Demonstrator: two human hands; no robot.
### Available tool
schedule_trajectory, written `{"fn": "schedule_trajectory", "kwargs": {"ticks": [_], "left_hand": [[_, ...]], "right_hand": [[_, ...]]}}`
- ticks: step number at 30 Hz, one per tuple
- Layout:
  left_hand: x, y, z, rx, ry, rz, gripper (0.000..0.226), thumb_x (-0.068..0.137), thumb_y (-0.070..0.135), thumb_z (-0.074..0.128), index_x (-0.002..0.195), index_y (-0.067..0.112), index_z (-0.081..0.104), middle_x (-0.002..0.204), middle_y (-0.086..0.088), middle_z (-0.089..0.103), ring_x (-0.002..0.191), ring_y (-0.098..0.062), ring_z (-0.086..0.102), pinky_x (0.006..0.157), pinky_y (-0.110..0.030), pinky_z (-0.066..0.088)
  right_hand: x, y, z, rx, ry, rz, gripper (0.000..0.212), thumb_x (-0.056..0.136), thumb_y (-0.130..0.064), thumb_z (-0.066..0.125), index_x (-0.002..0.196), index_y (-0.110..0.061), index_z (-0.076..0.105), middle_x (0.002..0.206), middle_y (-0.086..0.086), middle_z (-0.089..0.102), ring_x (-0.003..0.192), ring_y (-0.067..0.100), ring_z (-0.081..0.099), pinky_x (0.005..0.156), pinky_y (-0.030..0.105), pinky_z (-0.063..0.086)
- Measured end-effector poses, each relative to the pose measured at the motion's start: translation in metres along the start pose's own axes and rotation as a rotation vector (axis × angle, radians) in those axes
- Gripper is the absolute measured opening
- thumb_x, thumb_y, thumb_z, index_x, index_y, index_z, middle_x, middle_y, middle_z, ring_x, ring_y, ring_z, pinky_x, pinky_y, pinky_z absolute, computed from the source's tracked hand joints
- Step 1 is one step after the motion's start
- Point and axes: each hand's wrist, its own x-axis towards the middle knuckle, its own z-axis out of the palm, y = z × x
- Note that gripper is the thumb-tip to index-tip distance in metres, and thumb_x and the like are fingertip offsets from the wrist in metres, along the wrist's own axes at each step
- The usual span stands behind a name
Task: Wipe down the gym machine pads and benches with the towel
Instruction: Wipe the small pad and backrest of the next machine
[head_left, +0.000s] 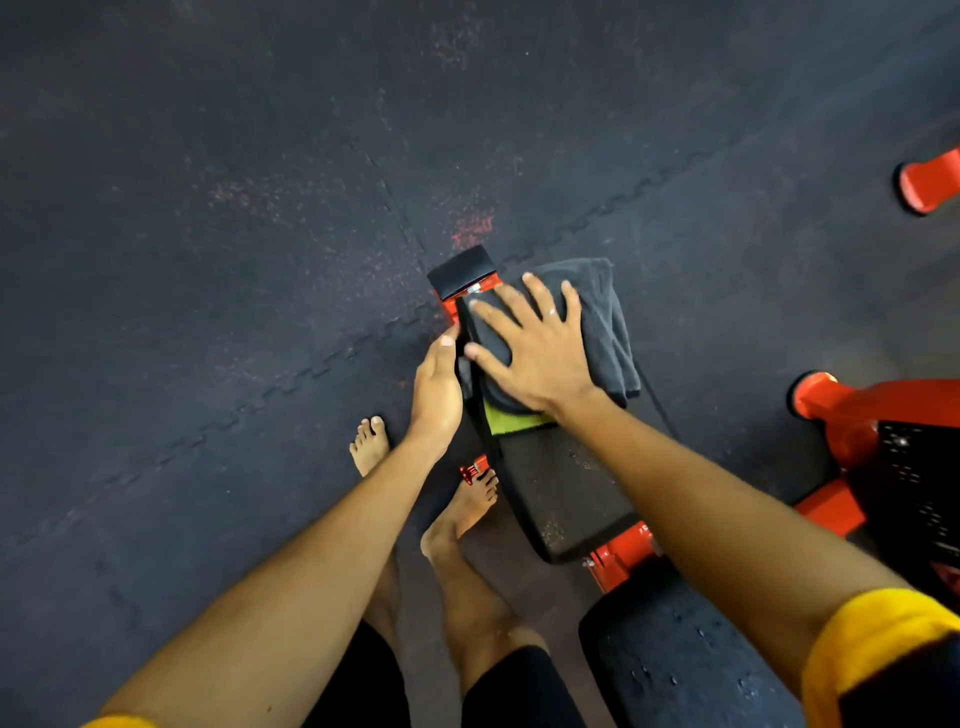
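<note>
Dark rubber floor (208, 208) of interlocking mats, flecked with red, fills the view from above. One bare left foot (370, 441) stands on it at lower centre. One bare right foot (467, 504) stands next to it, close against the side of the bench, by a small red knob (470, 470).

Just above the left foot, the left hand (436, 395) lies side-on against the left edge of the bench pad (561, 493), thumb pointing away from the person. Its fingers are hidden along the pad's side, so I cannot tell whether they curl round the edge or only rest there.

Beyond the far end of the pad sits one small black block (461, 270) on a red bracket.

One dark grey towel (608, 322) lies folded over the far end of the bench pad, with its right part hanging past the pad's right edge. The right hand (540, 353) presses flat on top of it, all fingers straight and spread wide, palm down. The two hands are close together but apart, with the pad's edge between them. A yellow-green patch (511, 421) shows under the wrist at the towel's near edge.

Nearer the person is a second black pad (675, 665), making two pads in all, joined by an orange-red frame (831, 509). At the right, two orange round-ended frame feet rest on the floor, one far (924, 182) and one near (815, 395). A yellow sleeve cuff (872, 649) covers the right upper arm.
</note>
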Motion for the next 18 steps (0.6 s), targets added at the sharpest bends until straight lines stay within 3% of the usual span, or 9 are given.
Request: {"fn": "schedule_trajectory", "kwargs": {"ticks": [2,4,8,10,12,14,16,18], "left_hand": [[0.001,0.0,-0.002,0.098,0.004,0.049,0.043,0.11,0.032,0.033,0.143,0.02,0.058,0.146,0.004,0.057,0.137,-0.01,0.049,0.121,-0.039,0.033],[0.001,0.001,-0.002,0.167,0.009,0.069,0.042,0.111,0.028,0.032,0.145,0.02,0.056,0.149,0.004,0.054,0.139,-0.01,0.046,0.122,-0.036,0.031],[0.004,0.007,0.0,0.245,-0.007,0.093,0.041,0.112,0.023,0.032,0.145,0.02,0.055,0.15,0.006,0.052,0.139,-0.006,0.043,0.121,-0.03,0.03],[0.008,0.006,0.001,0.253,-0.019,0.086,0.04,0.112,0.024,0.033,0.146,0.021,0.054,0.151,0.006,0.051,0.139,-0.006,0.043,0.121,-0.03,0.03],[0.012,0.004,0.003,0.281,-0.016,0.103,0.04,0.112,0.024,0.033,0.146,0.02,0.054,0.151,0.004,0.051,0.139,-0.008,0.043,0.121,-0.033,0.031],[0.015,0.003,0.007,0.315,-0.014,0.135,0.039,0.112,0.021,0.034,0.146,0.016,0.053,0.151,0.001,0.051,0.139,-0.012,0.044,0.121,-0.034,0.031],[0.019,0.003,0.01,0.345,-0.013,0.17,0.039,0.112,0.019,0.034,0.145,0.014,0.054,0.149,-0.001,0.052,0.138,-0.014,0.046,0.119,-0.032,0.033],[0.022,0.003,0.009,0.377,-0.026,0.207,0.039,0.112,0.02,0.034,0.144,0.014,0.055,0.146,0.0,0.055,0.135,-0.012,0.048,0.116,-0.029,0.034]], "right_hand": [[0.027,0.006,-0.007,-0.035,-0.022,0.077,0.063,0.099,-0.076,0.031,0.129,-0.034,0.068,0.133,-0.002,0.065,0.13,0.031,0.051,0.112,0.06,0.027],[0.036,0.018,-0.012,-0.044,-0.015,0.123,0.064,0.097,-0.078,0.031,0.121,-0.033,0.07,0.124,-0.003,0.068,0.122,0.029,0.055,0.108,0.057,0.031],[0.007,0.035,-0.013,0.055,0.004,0.412,0.067,0.095,-0.08,0.031,0.14,-0.036,0.055,0.15,-0.004,0.051,0.138,0.034,0.044,0.106,0.057,0.037],[-0.003,0.02,-0.01,0.127,-0.002,0.585,0.069,0.096,-0.077,0.029,0.15,-0.037,0.046,0.162,-0.002,0.037,0.147,0.038,0.032,0.114,0.062,0.029],[-0.007,0.001,-0.006,0.084,0.005,0.517,0.07,0.098,-0.075,0.027,0.153,-0.036,0.045,0.166,-0.001,0.033,0.154,0.04,0.021,0.12,0.065,0.016],[-0.003,0.0,-0.004,0.036,0.013,0.26,0.068,0.099,-0.074,0.029,0.149,-0.034,0.052,0.161,-0.002,0.042,0.155,0.037,0.023,0.121,0.065,0.012],[0.009,0.013,-0.005,0.015,0.023,0.051,0.065,0.098,-0.074,0.036,0.14,-0.032,0.062,0.149,-0.002,0.056,0.148,0.033,0.037,0.12,0.063,0.019],[0.025,0.025,-0.01,0.027,0.032,0.095,0.066,0.094,-0.08,0.039,0.13,-0.033,0.068,0.135,-0.005,0.064,0.135,0.032,0.05,0.111,0.058,0.031]]}}
